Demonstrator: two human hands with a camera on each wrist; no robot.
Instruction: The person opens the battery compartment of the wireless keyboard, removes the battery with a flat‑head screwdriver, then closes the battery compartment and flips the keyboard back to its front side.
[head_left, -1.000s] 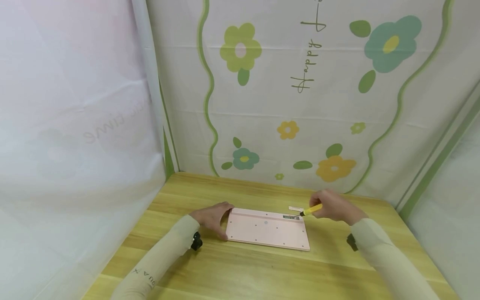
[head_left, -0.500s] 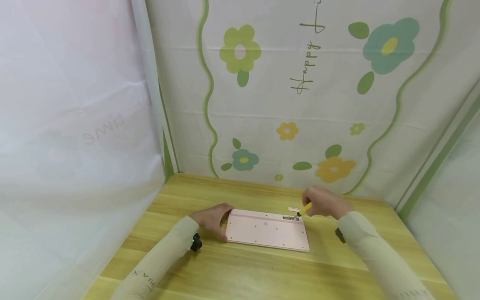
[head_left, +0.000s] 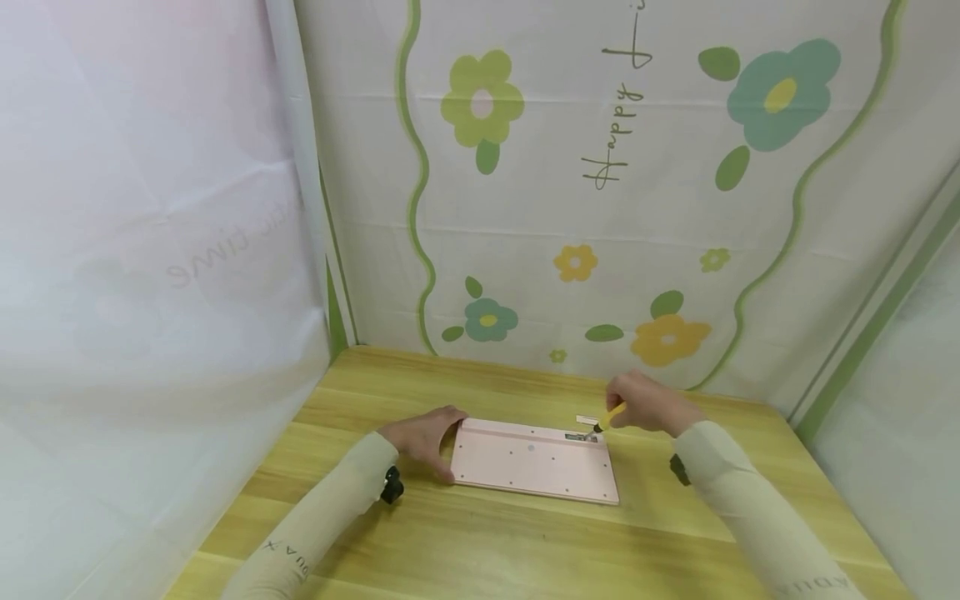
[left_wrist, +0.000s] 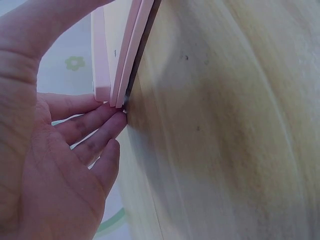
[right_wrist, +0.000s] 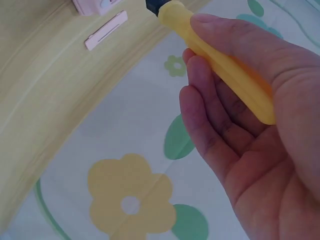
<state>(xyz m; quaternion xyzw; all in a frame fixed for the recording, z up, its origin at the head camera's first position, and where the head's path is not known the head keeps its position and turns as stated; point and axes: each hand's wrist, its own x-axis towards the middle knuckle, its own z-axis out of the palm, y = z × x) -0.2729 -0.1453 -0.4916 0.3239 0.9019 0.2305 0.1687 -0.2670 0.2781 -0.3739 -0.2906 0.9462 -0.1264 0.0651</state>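
A pink keyboard (head_left: 534, 462) lies face down on the wooden table, its underside dotted with small screws. Near its back right corner the battery compartment (head_left: 579, 437) is uncovered. My left hand (head_left: 423, 439) grips the keyboard's left end, fingers at the back corner and thumb near the front one; the left wrist view has the fingertips (left_wrist: 119, 118) against its edge. My right hand (head_left: 651, 403) pinches a yellow-handled tool (right_wrist: 227, 70) with a black collar, pointing its light tip down into the compartment. I cannot tell the tool's exact kind.
Just behind the keyboard lies a narrow pink battery cover (right_wrist: 106, 30). A white curtain (head_left: 525, 208) with printed flowers rises along the table's back edge, and more white cloth (head_left: 165, 250) hangs at the left side.
My right hand has moved slightly left with the tool, whose handle stands steeper over the compartment; in the last half second it barely shifts. The left hand and keyboard stay put.
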